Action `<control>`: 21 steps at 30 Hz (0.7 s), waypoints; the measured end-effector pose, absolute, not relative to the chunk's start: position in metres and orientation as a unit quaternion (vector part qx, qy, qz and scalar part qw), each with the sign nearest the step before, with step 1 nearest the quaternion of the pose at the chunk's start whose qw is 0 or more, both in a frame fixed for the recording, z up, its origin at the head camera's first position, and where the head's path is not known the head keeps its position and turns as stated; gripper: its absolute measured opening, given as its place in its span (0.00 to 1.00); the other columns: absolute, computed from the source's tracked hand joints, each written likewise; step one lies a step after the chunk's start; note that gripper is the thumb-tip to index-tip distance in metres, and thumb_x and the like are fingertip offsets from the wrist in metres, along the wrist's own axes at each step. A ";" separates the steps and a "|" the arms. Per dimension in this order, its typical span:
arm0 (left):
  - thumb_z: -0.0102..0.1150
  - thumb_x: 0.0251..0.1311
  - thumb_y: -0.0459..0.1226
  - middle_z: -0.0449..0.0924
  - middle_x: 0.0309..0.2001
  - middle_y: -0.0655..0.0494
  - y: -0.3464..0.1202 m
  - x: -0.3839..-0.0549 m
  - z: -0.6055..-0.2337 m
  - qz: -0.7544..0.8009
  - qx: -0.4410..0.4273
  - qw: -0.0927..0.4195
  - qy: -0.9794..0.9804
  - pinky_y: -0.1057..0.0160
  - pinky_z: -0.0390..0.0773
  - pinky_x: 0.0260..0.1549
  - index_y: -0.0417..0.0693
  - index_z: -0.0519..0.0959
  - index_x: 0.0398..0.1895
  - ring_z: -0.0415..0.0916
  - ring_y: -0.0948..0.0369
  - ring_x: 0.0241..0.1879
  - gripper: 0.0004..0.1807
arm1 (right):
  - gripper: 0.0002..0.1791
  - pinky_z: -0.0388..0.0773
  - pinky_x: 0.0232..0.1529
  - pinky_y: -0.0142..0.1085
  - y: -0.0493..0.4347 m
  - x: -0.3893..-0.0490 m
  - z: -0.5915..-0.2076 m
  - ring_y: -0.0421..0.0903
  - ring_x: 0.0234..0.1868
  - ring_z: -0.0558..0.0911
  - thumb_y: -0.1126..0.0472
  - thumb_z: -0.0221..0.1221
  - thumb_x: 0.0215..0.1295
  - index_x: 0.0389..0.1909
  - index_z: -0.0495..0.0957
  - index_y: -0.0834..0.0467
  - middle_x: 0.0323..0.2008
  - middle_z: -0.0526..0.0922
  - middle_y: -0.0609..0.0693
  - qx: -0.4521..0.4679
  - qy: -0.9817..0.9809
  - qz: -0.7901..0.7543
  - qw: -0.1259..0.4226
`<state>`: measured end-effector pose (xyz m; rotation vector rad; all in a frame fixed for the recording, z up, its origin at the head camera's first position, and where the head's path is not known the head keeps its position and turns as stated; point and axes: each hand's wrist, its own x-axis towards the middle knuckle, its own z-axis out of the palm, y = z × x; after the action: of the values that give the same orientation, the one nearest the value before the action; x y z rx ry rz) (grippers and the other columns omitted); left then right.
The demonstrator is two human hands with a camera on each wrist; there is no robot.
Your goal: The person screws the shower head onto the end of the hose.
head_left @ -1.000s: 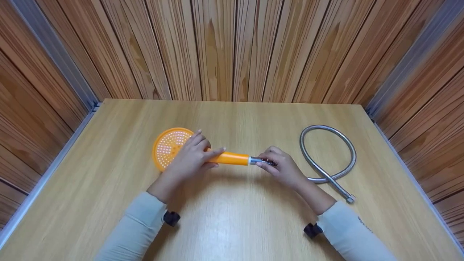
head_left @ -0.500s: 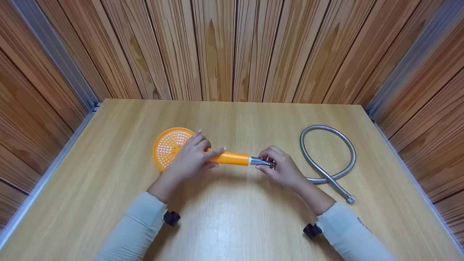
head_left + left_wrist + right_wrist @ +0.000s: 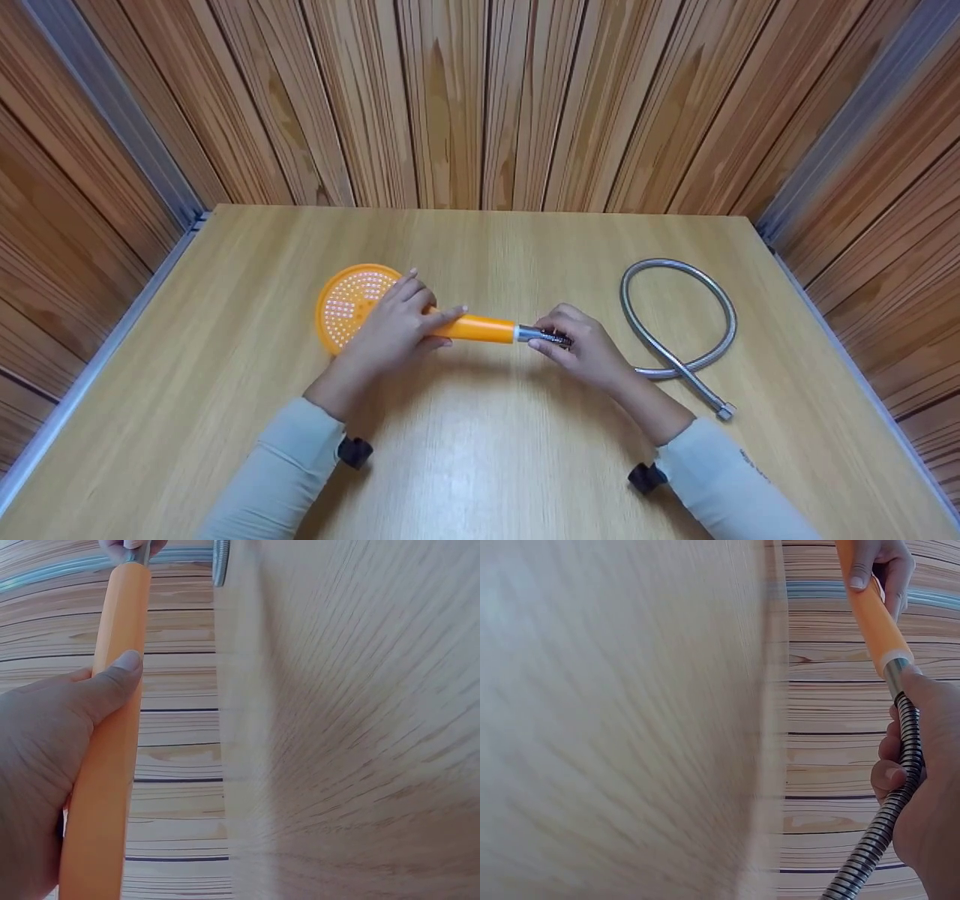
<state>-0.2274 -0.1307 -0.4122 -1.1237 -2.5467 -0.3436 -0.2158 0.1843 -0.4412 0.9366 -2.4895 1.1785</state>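
Curled fingers of left hand round orange shower head, pinched shiny hose with right hand (near one end).

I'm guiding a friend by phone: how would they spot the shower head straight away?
On the wood-grain table, left of centre, look for the person's left hand. It holds the shower head, a round, nozzle-dotted disc with a straight handle pointing towards the right hand. Its bright orange colour sets it apart from the silver metal hose to its right.

L hand grips orange handle, w/ tbl at R.
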 end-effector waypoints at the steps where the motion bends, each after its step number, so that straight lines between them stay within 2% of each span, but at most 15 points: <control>1: 0.67 0.58 0.48 0.74 0.41 0.51 -0.131 -0.227 -0.412 -0.119 -0.394 0.167 -0.896 0.50 0.46 0.72 0.63 0.78 0.62 0.68 0.53 0.48 0.26 | 0.09 0.73 0.32 0.31 0.184 -0.216 -0.441 0.40 0.33 0.73 0.57 0.66 0.62 0.39 0.82 0.57 0.34 0.74 0.41 0.320 -0.851 0.401 0.114; 7: 0.66 0.58 0.49 0.73 0.40 0.52 -0.130 -0.226 -0.412 -0.117 -0.397 0.171 -0.894 0.50 0.46 0.72 0.64 0.78 0.62 0.68 0.53 0.48 0.26 | 0.08 0.73 0.32 0.31 0.184 -0.214 -0.439 0.40 0.32 0.73 0.56 0.63 0.66 0.38 0.82 0.57 0.33 0.74 0.41 0.309 -0.862 0.392 0.091; 12: 0.69 0.57 0.46 0.74 0.38 0.50 -0.129 -0.227 -0.414 -0.113 -0.405 0.186 -0.888 0.49 0.48 0.71 0.62 0.79 0.60 0.69 0.52 0.46 0.26 | 0.14 0.74 0.33 0.31 0.183 -0.214 -0.439 0.41 0.34 0.73 0.55 0.66 0.62 0.45 0.80 0.57 0.35 0.75 0.42 0.301 -0.860 0.404 0.079; 16: 0.67 0.58 0.47 0.74 0.39 0.50 -0.129 -0.226 -0.414 -0.113 -0.404 0.183 -0.889 0.49 0.48 0.71 0.62 0.78 0.61 0.69 0.52 0.47 0.25 | 0.20 0.76 0.35 0.32 0.181 -0.214 -0.440 0.42 0.35 0.75 0.61 0.72 0.54 0.47 0.78 0.57 0.37 0.76 0.43 0.303 -0.857 0.407 0.095; 21: 0.66 0.60 0.48 0.74 0.41 0.51 -0.129 -0.225 -0.413 -0.114 -0.401 0.177 -0.891 0.49 0.49 0.71 0.63 0.78 0.62 0.68 0.52 0.48 0.25 | 0.15 0.77 0.34 0.31 0.180 -0.215 -0.442 0.41 0.34 0.75 0.68 0.71 0.54 0.41 0.78 0.56 0.35 0.75 0.42 0.312 -0.852 0.407 0.109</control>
<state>-0.2253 -0.1290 -0.4133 -1.1358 -2.5238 -0.3239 -0.2154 0.1803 -0.4421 0.9169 -2.5056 1.1961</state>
